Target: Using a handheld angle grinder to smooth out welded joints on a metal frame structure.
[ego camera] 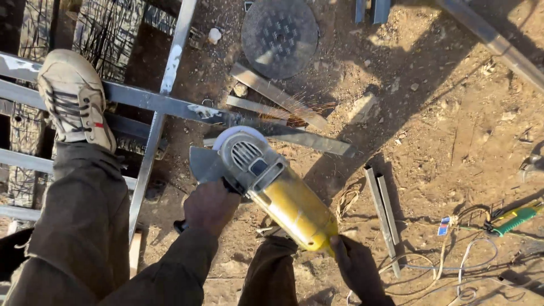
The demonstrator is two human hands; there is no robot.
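A yellow and grey angle grinder (272,184) is held over a steel bar (170,105) of a metal frame, and its disc (238,133) throws orange sparks (300,113) to the right. My left hand (209,205) grips the black side handle beside the guard. My right hand (354,262) holds the yellow rear end of the body. My left foot in a tan shoe (73,99) rests on the frame bar.
Loose steel offcuts (277,96) and a round grey disc (279,37) lie on the dirt beyond the cut. Two short bars (382,209) lie at the right, near cables (453,260) and a green-handled tool (513,220). Frame bars cross at the left.
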